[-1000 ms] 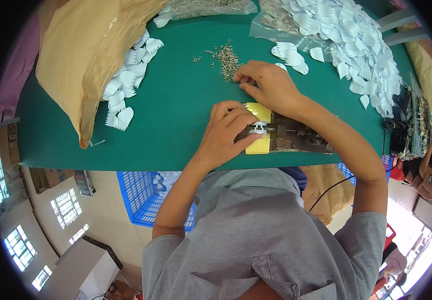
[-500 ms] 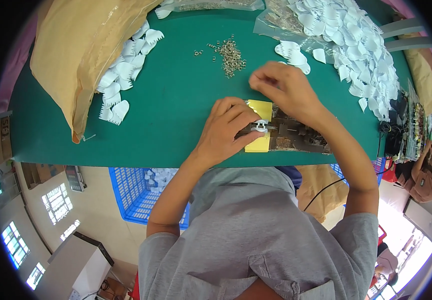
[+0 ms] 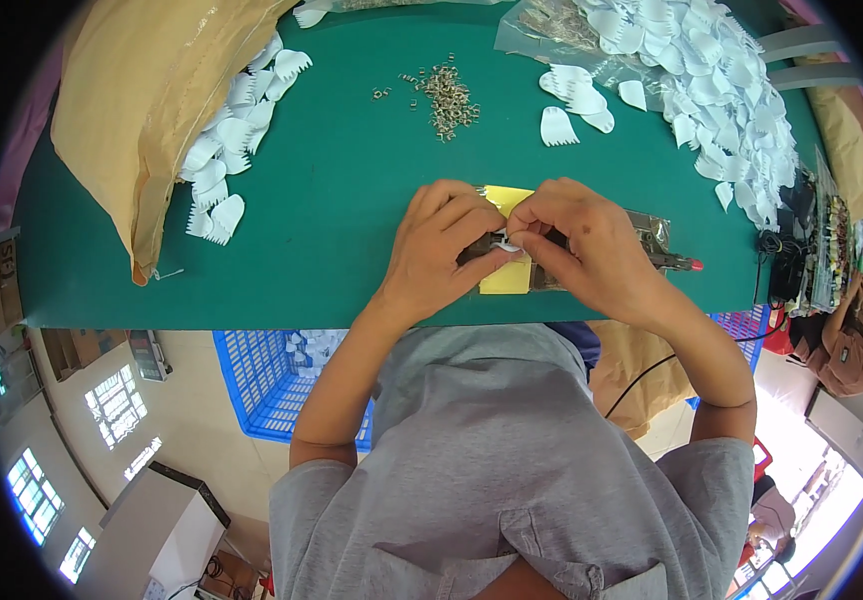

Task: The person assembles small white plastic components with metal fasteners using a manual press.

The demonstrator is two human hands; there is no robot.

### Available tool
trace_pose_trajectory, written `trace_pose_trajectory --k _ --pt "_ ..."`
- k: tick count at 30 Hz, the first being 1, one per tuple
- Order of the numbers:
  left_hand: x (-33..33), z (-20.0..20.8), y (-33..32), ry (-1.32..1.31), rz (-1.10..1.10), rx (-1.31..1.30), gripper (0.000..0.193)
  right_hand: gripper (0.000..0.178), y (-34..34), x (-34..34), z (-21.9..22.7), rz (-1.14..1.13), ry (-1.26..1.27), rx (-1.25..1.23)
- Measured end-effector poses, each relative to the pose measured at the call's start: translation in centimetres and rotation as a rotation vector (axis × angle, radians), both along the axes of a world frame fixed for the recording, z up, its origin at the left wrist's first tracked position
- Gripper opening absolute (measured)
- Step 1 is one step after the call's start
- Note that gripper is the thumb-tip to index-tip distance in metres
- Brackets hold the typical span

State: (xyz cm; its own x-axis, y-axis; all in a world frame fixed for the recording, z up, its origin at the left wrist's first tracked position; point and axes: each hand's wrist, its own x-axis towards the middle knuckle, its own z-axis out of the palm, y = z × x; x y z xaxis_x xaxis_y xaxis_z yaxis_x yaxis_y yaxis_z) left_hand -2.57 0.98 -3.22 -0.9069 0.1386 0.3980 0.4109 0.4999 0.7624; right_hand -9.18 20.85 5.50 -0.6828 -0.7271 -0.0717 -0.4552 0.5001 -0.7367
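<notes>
Head view
Table: a green table (image 3: 352,200) carries everything named here.
Yellow pad: a yellow pad (image 3: 508,275) lies near the table's close edge, partly under both hands.
Left hand: the left hand (image 3: 439,250) rests on the left part of the yellow pad, fingers (image 3: 482,228) curled and pinched on a small white piece (image 3: 508,245) over the pad.
Right hand: the right hand (image 3: 592,245) meets the left over the yellow pad, fingers (image 3: 532,215) bent and pinched on the same small white piece.
Tool: a dark metal tool (image 3: 662,250) lies just right of the yellow pad, mostly hidden by the right hand.
Metal rings: a heap of small metal rings (image 3: 445,97) lies well beyond the yellow pad.
White cutouts: white cutouts (image 3: 722,90) are piled far right of the yellow pad.
Brown bag: a brown bag (image 3: 142,100) lies far left of the yellow pad.
</notes>
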Motion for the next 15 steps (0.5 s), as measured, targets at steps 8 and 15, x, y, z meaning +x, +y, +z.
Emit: trace_pose_trajectory --k 8,15 --pt "-0.07 0.09 -0.05 0.01 -0.009 -0.002 0.03 0.004 -0.05 0.27 -0.2 0.012 0.122 0.03" --pt "0.0 -0.14 -0.08 -0.004 -0.01 0.004 0.031 0.007 -0.31 0.34 -0.16 -0.01 0.114 0.016"
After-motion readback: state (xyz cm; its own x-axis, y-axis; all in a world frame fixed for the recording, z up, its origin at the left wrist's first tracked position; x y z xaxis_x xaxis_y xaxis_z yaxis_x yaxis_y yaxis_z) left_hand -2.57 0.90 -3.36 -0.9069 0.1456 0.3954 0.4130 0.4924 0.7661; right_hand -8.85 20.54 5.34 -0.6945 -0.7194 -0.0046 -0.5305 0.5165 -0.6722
